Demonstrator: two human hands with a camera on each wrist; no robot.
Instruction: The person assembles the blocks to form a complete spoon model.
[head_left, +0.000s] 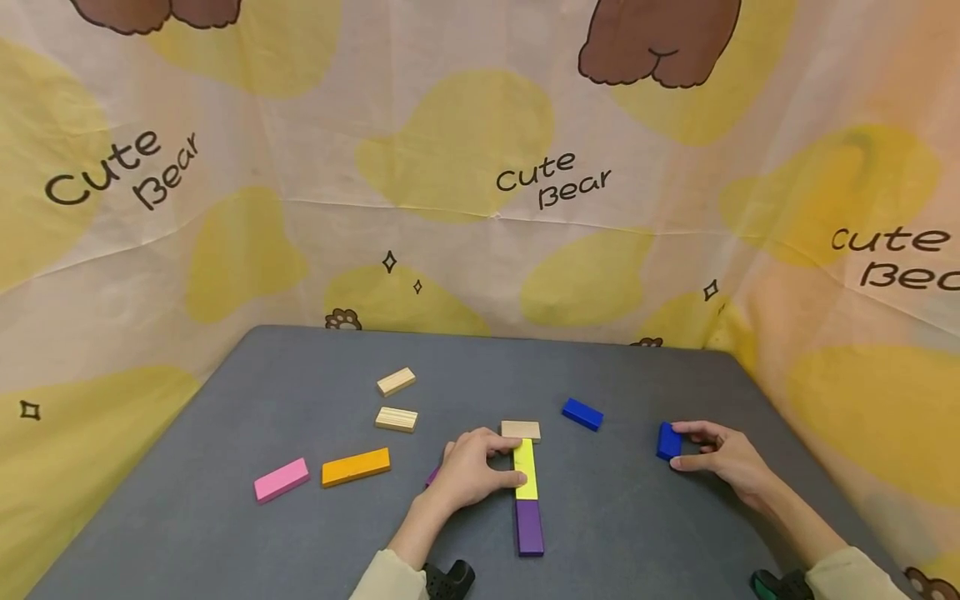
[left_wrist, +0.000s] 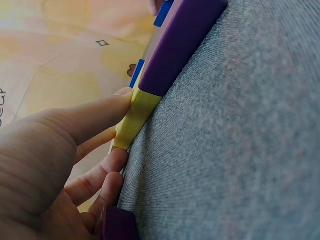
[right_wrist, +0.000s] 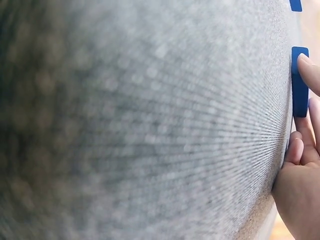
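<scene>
Your left hand is partly closed, thumb and index finger spread along the yellow block, which they hold on the grey table. On the thumb side of this grip, the long purple block meets the yellow one; a wooden block lies just beyond the index fingertip. Your right hand pinches the near blue block between thumb and fingers; the second blue block lies left of that grip.

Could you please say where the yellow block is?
In the head view, the yellow block lies just right of centre, touching the left hand, between a wooden block and a purple block.
</scene>
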